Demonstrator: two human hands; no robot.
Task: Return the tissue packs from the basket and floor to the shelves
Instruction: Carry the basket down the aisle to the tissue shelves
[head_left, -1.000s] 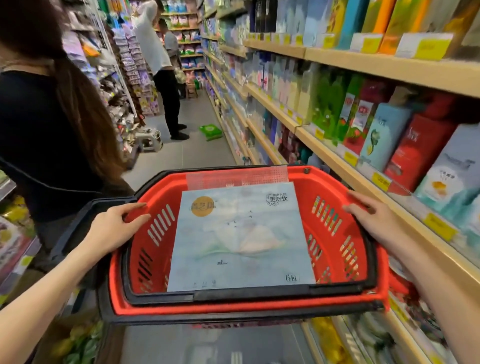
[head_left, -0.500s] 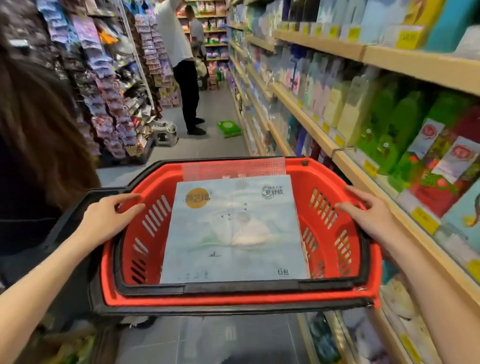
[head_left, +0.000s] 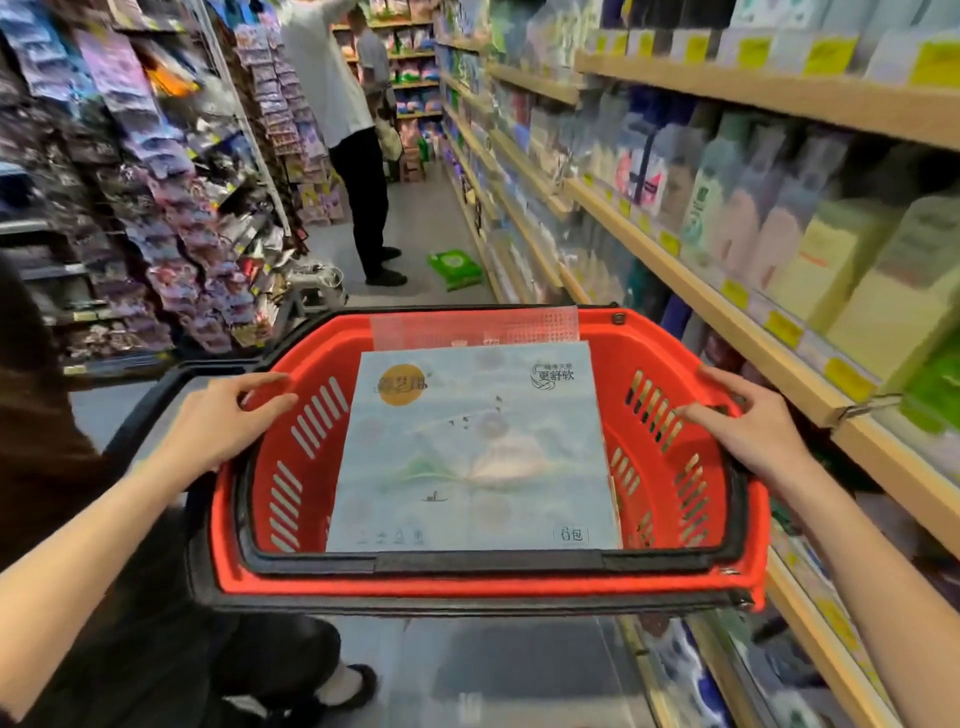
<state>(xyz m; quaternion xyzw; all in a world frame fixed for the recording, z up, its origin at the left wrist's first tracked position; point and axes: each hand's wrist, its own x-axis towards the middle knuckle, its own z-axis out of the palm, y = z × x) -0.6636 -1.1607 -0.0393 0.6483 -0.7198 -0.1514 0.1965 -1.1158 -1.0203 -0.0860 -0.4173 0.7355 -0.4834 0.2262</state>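
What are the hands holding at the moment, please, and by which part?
Both hold the red basket by its side rims: the left hand on the left rim, the right hand on the right.

On my feed now: two forearms, bare all the way to the frame edge. The left hand (head_left: 218, 421) and the right hand (head_left: 753, 431) are bare too, fingers slim, nails cut short and plain.
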